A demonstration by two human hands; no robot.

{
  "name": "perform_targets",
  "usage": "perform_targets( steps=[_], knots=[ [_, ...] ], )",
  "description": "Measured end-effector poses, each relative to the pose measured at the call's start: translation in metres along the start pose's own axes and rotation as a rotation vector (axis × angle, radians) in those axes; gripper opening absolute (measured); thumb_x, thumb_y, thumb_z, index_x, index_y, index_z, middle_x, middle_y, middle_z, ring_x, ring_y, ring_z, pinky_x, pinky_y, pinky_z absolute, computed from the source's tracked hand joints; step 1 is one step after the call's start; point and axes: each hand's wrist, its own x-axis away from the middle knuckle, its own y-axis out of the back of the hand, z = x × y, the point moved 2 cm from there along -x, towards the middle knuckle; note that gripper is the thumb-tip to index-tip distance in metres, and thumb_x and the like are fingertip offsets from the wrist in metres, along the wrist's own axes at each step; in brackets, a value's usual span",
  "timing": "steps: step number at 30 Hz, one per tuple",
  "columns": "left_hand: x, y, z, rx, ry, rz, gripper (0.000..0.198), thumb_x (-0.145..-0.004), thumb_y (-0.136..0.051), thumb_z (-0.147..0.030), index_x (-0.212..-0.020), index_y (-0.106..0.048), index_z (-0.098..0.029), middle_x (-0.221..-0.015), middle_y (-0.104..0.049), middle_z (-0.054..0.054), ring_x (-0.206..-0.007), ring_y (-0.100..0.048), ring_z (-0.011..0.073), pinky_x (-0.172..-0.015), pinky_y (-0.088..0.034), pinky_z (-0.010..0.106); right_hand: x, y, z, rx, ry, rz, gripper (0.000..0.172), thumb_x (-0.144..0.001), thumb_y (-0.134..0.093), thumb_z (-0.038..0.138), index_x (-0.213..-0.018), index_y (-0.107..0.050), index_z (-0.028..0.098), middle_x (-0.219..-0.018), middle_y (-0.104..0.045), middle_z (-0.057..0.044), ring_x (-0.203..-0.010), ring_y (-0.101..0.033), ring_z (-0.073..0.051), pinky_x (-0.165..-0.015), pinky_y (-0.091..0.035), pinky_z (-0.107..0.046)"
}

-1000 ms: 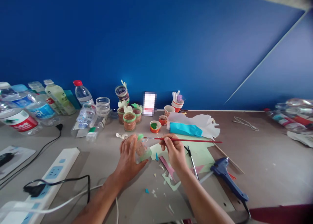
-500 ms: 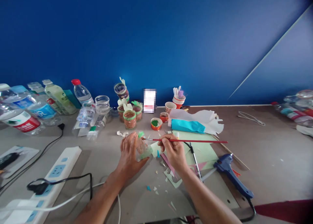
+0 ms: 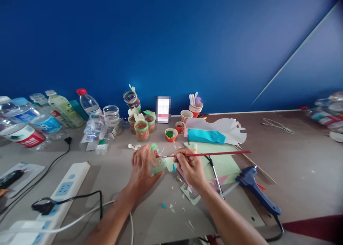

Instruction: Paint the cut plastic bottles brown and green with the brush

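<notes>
My left hand (image 3: 142,163) is wrapped round a clear plastic cup (image 3: 158,165) lying on its side, partly coloured brown and green. Between the fingers of my right hand (image 3: 189,163) is a long red paintbrush (image 3: 219,153), its bristle tip against the brown part of the cup. Beyond the hands sit a small orange-rimmed cup of green paint (image 3: 171,134) and another with dark paint (image 3: 180,127). Several decorated cups with brown sides and pale green paper shapes, one of them in front (image 3: 141,130), stand behind my left hand.
Plastic bottles (image 3: 48,120) crowd the left, above a white power strip (image 3: 64,188) and cables. A blue glue gun (image 3: 257,189), a pen (image 3: 216,177), a green sheet (image 3: 227,166) and a blue paper roll (image 3: 206,136) lie on the right. Paper scraps are scattered near my right wrist.
The brush tip has shifted slightly right and down along the cup, from near its green end to the brown side. My left hand keeps its hold. The camera view has turned slightly.
</notes>
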Motion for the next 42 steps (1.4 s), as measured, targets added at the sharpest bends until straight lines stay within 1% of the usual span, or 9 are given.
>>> perform_targets(
  steps=[3, 7, 13, 16, 23, 28, 32, 36, 42],
  knots=[
    [0.0, 0.001, 0.0, -0.005, -0.003, 0.002, 0.092, -0.08, -0.065, -0.04, -0.15, -0.009, -0.017, -0.138, -0.041, 0.025, -0.131, -0.041, 0.0411, -0.1, -0.038, 0.065, 0.0, 0.003, 0.0, 0.01, 0.025, -0.022, 0.024, -0.088, -0.053, 0.035, -0.07, -0.059, 0.019, -0.058, -0.056, 0.0, -0.047, -0.046, -0.011, -0.044, -0.036, -0.023],
    [0.0, 0.001, -0.001, -0.013, -0.014, 0.011, 0.095, -0.08, -0.065, -0.042, -0.15, -0.007, -0.017, -0.138, -0.041, 0.025, -0.131, -0.04, 0.0408, -0.101, -0.037, 0.065, 0.0, 0.002, -0.003, 0.016, 0.07, 0.02, 0.021, -0.09, -0.051, 0.035, -0.08, -0.062, 0.02, -0.064, -0.058, -0.001, -0.052, -0.051, -0.013, -0.048, -0.039, -0.025],
    [0.001, 0.0, 0.002, -0.029, 0.008, -0.01, 0.092, -0.08, -0.066, -0.042, -0.15, -0.012, -0.014, -0.139, -0.04, 0.026, -0.132, -0.039, 0.041, -0.102, -0.036, 0.065, -0.002, 0.008, 0.0, 0.016, 0.08, 0.008, 0.021, -0.087, -0.052, 0.03, -0.07, -0.058, 0.02, -0.061, -0.055, 0.0, -0.051, -0.047, -0.012, -0.048, -0.036, -0.024],
    [0.001, 0.0, 0.002, -0.026, 0.008, -0.012, 0.093, -0.08, -0.066, -0.043, -0.15, -0.012, -0.014, -0.138, -0.04, 0.026, -0.131, -0.04, 0.0409, -0.102, -0.036, 0.064, -0.004, 0.009, 0.002, -0.038, 0.082, -0.01, 0.021, -0.088, -0.052, 0.033, -0.074, -0.059, 0.02, -0.063, -0.057, 0.0, -0.052, -0.049, -0.012, -0.048, -0.038, -0.025],
    [0.002, -0.002, 0.004, 0.012, 0.09, -0.027, 0.095, -0.079, -0.066, -0.047, -0.149, -0.012, -0.013, -0.139, -0.04, 0.026, -0.132, -0.038, 0.0404, -0.103, -0.036, 0.061, -0.002, 0.009, -0.001, 0.062, 0.117, 0.106, 0.022, -0.09, -0.049, 0.028, -0.072, -0.058, 0.02, -0.063, -0.055, 0.0, -0.052, -0.047, -0.012, -0.05, -0.037, -0.025],
    [0.002, -0.003, 0.005, 0.026, 0.066, -0.037, 0.096, -0.078, -0.068, -0.048, -0.15, -0.013, -0.014, -0.139, -0.04, 0.025, -0.129, -0.039, 0.041, -0.102, -0.036, 0.063, -0.002, 0.01, 0.0, 0.042, 0.143, 0.102, 0.021, -0.092, -0.047, 0.029, -0.079, -0.059, 0.019, -0.066, -0.055, -0.001, -0.056, -0.05, -0.013, -0.052, -0.039, -0.025],
    [0.002, -0.003, 0.006, 0.038, 0.087, -0.054, 0.096, -0.078, -0.068, -0.047, -0.151, -0.011, -0.021, -0.14, -0.04, 0.022, -0.13, -0.04, 0.0397, -0.102, -0.037, 0.063, -0.002, 0.01, 0.0, 0.082, 0.139, 0.142, 0.022, -0.091, -0.047, 0.026, -0.072, -0.057, 0.019, -0.063, -0.053, 0.0, -0.054, -0.047, -0.011, -0.052, -0.038, -0.025],
    [0.003, -0.005, 0.007, 0.028, 0.059, -0.043, 0.099, -0.076, -0.069, -0.05, -0.15, -0.013, -0.017, -0.14, -0.041, 0.024, -0.13, -0.041, 0.0414, -0.102, -0.037, 0.063, -0.002, 0.01, 0.0, 0.006, 0.139, 0.109, 0.021, -0.092, -0.046, 0.028, -0.079, -0.058, 0.019, -0.068, -0.056, -0.001, -0.054, -0.049, -0.012, -0.051, -0.039, -0.025],
    [0.004, -0.006, 0.008, -0.001, 0.038, -0.038, 0.1, -0.075, -0.07, -0.05, -0.151, -0.013, -0.015, -0.14, -0.042, 0.024, -0.129, -0.041, 0.0411, -0.103, -0.036, 0.06, -0.004, 0.007, 0.002, 0.128, 0.139, 0.226, 0.015, -0.09, -0.048, 0.023, -0.086, -0.062, 0.019, -0.075, -0.059, -0.003, -0.063, -0.053, -0.014, -0.056, -0.041, -0.026]
  ],
)
